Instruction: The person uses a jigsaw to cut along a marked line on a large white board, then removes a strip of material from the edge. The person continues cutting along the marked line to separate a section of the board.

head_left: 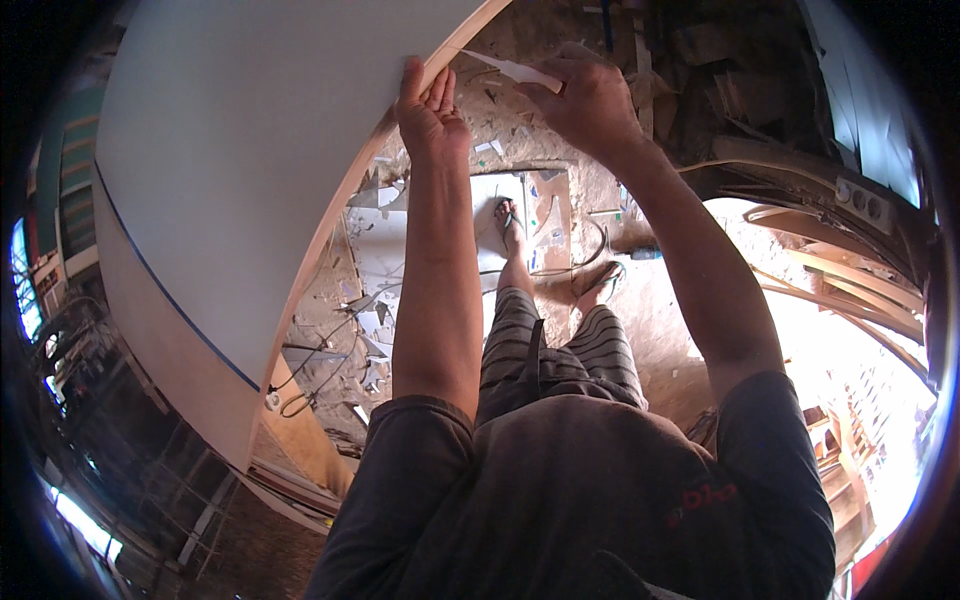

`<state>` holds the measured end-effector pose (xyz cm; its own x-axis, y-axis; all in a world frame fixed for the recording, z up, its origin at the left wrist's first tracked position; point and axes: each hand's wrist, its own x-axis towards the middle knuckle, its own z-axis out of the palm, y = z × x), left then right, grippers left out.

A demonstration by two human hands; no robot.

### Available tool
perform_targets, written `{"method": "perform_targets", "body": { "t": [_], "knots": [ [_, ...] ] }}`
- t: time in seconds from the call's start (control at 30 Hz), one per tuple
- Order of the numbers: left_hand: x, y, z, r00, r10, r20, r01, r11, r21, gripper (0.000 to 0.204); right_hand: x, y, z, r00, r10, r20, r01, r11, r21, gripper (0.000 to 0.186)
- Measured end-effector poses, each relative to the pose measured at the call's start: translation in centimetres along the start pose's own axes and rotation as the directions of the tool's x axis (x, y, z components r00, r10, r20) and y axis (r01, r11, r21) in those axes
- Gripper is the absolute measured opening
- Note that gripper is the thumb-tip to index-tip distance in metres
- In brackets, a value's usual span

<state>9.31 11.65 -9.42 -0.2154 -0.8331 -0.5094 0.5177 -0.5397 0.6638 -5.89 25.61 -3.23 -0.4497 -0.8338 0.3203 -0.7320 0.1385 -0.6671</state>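
A large white panel (230, 170) with a pale wooden edge (345, 200) fills the upper left. My left hand (433, 112) is on that edge, thumb up along the rim and fingers curled at it, gripping the panel. My right hand (585, 105) is closed on a thin white pointed piece (520, 72), whose tip reaches to the edge just above my left fingers. What exactly the white piece is, I cannot tell.
Scraps and cables (315, 365) lie on the dusty floor around a white board (480, 190) under my foot. A power strip (858, 205) is at the right, with bent timber strips (850, 270) below it. Dark stacked material (720, 90) stands at the upper right.
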Motion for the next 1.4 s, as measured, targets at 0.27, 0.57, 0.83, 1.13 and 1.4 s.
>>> {"method": "perform_targets", "body": {
  "t": [0.27,0.57,0.83,1.13,1.4],
  "knots": [
    [-0.5,0.0,0.3,1.000,0.016,-0.001,-0.016,1.000,0.005,0.061,-0.1,0.2,-0.5,0.979,0.118,0.164,-0.102,0.990,-0.100,0.031],
    [-0.4,0.0,0.2,1.000,-0.007,-0.005,0.007,1.000,0.024,0.066,0.2,0.3,-0.1,0.997,-0.073,0.000,0.073,0.996,-0.052,0.023],
    [-0.5,0.0,0.3,1.000,-0.002,-0.009,0.002,1.000,0.031,0.068,0.6,0.7,-0.1,0.998,-0.060,0.035,0.063,0.991,-0.122,0.025],
    [-0.5,0.0,0.1,1.000,0.010,0.008,-0.010,1.000,0.022,0.066,0.8,0.8,-0.7,0.997,0.003,0.073,0.003,0.997,-0.080,0.026],
    [-0.5,0.1,0.2,1.000,0.012,0.019,-0.012,1.000,0.018,0.070,1.1,1.3,-0.7,0.999,0.007,0.040,-0.003,0.996,-0.087,0.027]
  ]
}}
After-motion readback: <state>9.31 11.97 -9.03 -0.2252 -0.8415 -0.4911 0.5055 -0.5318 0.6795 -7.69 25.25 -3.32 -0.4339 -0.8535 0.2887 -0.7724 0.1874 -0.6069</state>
